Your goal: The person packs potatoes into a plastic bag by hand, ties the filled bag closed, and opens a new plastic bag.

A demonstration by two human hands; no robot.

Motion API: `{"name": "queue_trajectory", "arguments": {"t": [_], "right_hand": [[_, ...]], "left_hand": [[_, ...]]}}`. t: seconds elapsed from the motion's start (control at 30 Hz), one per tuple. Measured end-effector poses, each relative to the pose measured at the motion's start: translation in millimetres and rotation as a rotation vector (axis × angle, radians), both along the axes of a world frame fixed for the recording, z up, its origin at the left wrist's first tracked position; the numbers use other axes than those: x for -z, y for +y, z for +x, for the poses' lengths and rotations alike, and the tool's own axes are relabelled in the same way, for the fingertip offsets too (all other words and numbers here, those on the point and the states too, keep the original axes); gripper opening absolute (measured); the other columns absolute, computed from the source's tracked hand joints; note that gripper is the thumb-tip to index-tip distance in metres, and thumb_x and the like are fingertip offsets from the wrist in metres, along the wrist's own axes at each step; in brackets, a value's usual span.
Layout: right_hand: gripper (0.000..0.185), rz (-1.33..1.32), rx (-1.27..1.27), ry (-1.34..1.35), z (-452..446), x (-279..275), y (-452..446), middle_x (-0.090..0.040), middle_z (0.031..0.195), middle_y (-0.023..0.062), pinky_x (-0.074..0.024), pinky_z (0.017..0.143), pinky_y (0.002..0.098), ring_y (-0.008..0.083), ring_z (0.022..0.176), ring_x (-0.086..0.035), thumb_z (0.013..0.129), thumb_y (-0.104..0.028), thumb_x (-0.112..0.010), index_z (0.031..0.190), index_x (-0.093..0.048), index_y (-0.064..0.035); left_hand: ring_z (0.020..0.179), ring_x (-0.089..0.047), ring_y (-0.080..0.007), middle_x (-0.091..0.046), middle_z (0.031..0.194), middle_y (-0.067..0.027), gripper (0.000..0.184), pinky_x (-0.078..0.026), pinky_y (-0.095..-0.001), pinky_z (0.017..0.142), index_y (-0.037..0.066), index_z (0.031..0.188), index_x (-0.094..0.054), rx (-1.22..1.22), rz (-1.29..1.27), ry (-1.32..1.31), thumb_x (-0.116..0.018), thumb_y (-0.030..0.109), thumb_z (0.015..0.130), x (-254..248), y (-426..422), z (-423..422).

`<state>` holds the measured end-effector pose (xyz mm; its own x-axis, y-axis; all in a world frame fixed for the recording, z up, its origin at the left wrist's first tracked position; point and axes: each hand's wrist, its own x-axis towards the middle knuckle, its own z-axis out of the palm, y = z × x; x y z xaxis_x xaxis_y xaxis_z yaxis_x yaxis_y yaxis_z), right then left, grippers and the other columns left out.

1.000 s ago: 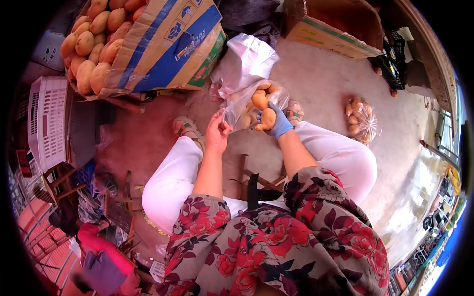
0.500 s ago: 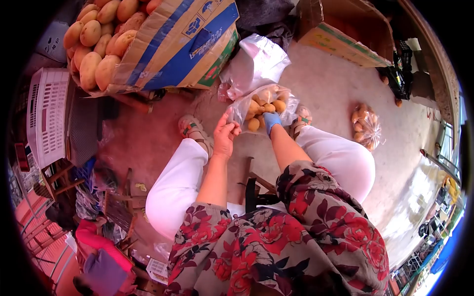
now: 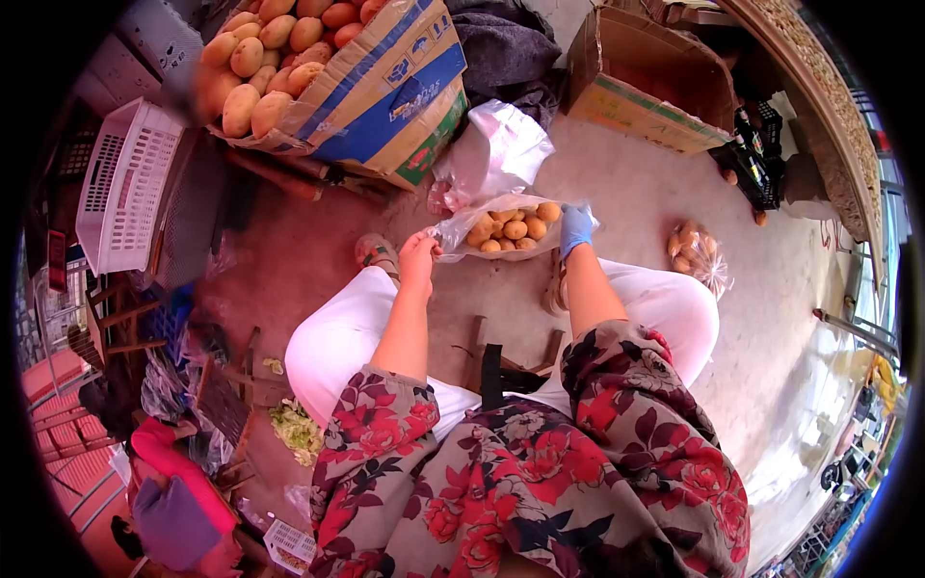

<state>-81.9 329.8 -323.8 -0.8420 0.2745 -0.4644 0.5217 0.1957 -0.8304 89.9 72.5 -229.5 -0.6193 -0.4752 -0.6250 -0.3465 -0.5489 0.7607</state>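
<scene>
A clear plastic bag (image 3: 453, 236) holds several round, yellow-brown potatoes (image 3: 515, 229) low between my knees. My left hand (image 3: 418, 256) is closed on the bag's left edge. On the opposite side, my right hand (image 3: 576, 228), in a blue glove, grips the bag's right edge. The bag's mouth is stretched wide between both hands, and the potatoes show inside it. Just beyond lies a bunch of white plastic bags (image 3: 496, 149). To the right, a tied clear bag of potatoes (image 3: 696, 252) rests on the floor.
A tilted cardboard box (image 3: 385, 106) full of potatoes stands at upper left, beside a white plastic crate (image 3: 130, 193). Another cardboard box (image 3: 646, 120) stands at upper right. Leafy scraps (image 3: 297, 431) lie at left on the floor, near another person (image 3: 183, 501) in a pink sleeve.
My right hand has come out from among the potatoes and moved right to the bag's edge. The bag is now spread wider, with my left hand slightly further left.
</scene>
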Motion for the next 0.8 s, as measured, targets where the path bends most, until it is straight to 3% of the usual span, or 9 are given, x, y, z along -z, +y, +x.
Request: {"name": "queue_trajectory", "arguments": {"t": [0.13, 0.2, 0.3, 0.33, 0.47, 0.5, 0.63, 0.7, 0.8], "right_hand": [[0.045, 0.181, -0.207, -0.064, 12, -44, -5, -0.062, 0.105, 0.0164, -0.0455, 0.082, 0.0331, 0.0247, 0.092, -0.057, 0.078, -0.018, -0.06, 0.117, -0.056, 0.0045], [0.041, -0.029, -0.295, 0.002, 4, -57, -3, -0.062, 0.103, 0.0151, -0.0459, 0.08, 0.0332, 0.0243, 0.091, -0.057, 0.081, -0.021, -0.06, 0.115, -0.058, 0.0019], [0.036, -0.267, -0.234, -0.018, 2, -99, -11, -0.063, 0.101, 0.013, -0.0466, 0.078, 0.0327, 0.0224, 0.09, -0.058, 0.084, -0.024, -0.057, 0.113, -0.059, -0.0021], [0.034, -0.334, -0.187, -0.041, 1, -120, -15, -0.063, 0.1, 0.0123, -0.0468, 0.077, 0.0324, 0.0216, 0.09, -0.059, 0.085, -0.024, -0.056, 0.112, -0.06, -0.0035], [0.031, -0.582, -0.274, 0.029, -9, -177, -43, -0.064, 0.1, 0.0083, -0.0517, 0.073, 0.0322, 0.0194, 0.08, -0.063, 0.091, -0.022, -0.049, 0.114, -0.059, -0.0052], [0.028, -0.657, -0.316, 0.068, -7, -201, -55, -0.064, 0.098, 0.0066, -0.0511, 0.068, 0.0272, 0.0156, 0.077, -0.062, 0.091, -0.019, -0.049, 0.112, -0.059, -0.0044], [0.022, -0.687, -0.585, 0.323, -3, -295, -112, -0.065, 0.093, 0.0043, -0.0505, 0.069, 0.0258, 0.0121, 0.077, -0.061, 0.094, -0.016, -0.049, 0.107, -0.062, -0.0045], [0.021, -0.685, -0.758, 0.42, -5, -336, -145, -0.065, 0.091, 0.0035, -0.0484, 0.072, 0.0219, 0.0096, 0.078, -0.06, 0.095, -0.014, -0.049, 0.106, -0.063, -0.0028], [0.02, -0.639, -0.907, 0.546, -3, -382, -206, -0.064, 0.091, 0.0046, -0.0485, 0.073, 0.0224, 0.0095, 0.079, -0.059, 0.094, -0.011, -0.049, 0.105, -0.061, 0.0014]], "left_hand": [[0.067, -0.06, -0.0145, -0.063, 0.084, -0.0078, 0.03, -0.048, -0.0272, 0.066, -0.003, 0.103, -0.059, 0.31, -0.325, -0.212, -0.058, 0.014, 0.077, -15, -1, -7], [0.072, -0.064, -0.0177, -0.065, 0.089, -0.0107, 0.04, -0.05, -0.0297, 0.069, -0.004, 0.109, -0.058, 0.444, -0.587, -0.302, -0.06, 0.018, 0.075, -29, 0, -13], [0.078, -0.066, -0.0209, -0.066, 0.094, -0.0144, 0.051, -0.05, -0.0318, 0.072, -0.005, 0.115, -0.055, 0.533, -0.661, -0.311, -0.061, 0.021, 0.072, -23, -24, -27], [0.075, -0.063, -0.0149, -0.061, 0.102, -0.0116, 0.047, -0.049, -0.028, 0.068, -0.005, 0.118, -0.051, 0.576, -0.552, -0.322, -0.06, 0.016, 0.077, -54, -24, -34], [0.073, -0.062, -0.0142, -0.062, 0.095, -0.0077, 0.031, -0.049, -0.0261, 0.067, -0.002, 0.111, -0.054, 0.472, -0.357, 0.048, -0.057, 0.012, 0.083, -119, -35, -63], [0.073, -0.061, -0.0139, -0.062, 0.092, -0.0064, 0.025, -0.049, -0.0256, 0.066, -0.001, 0.107, -0.056, 0.419, -0.313, 0.128, -0.055, 0.011, 0.086, -142, -33, -68], [0.07, -0.061, -0.0148, -0.062, 0.081, -0.0064, 0.014, -0.049, -0.0266, 0.067, 0.001, 0.097, -0.056, 0.269, -0.27, 0.499, -0.049, 0.011, 0.091, -194, -49, -81], [0.069, -0.061, -0.0171, -0.062, 0.079, -0.0074, 0.015, -0.049, -0.0283, 0.068, 0.002, 0.098, -0.052, 0.169, -0.122, 0.592, -0.046, 0.014, 0.092, -189, -64, -82], [0.07, -0.061, -0.0191, -0.062, 0.078, -0.0086, 0.016, -0.049, -0.0309, 0.069, 0.004, 0.099, -0.049, -0.034, -0.081, 0.452, -0.044, 0.018, 0.093, -204, -75, -89]]}}
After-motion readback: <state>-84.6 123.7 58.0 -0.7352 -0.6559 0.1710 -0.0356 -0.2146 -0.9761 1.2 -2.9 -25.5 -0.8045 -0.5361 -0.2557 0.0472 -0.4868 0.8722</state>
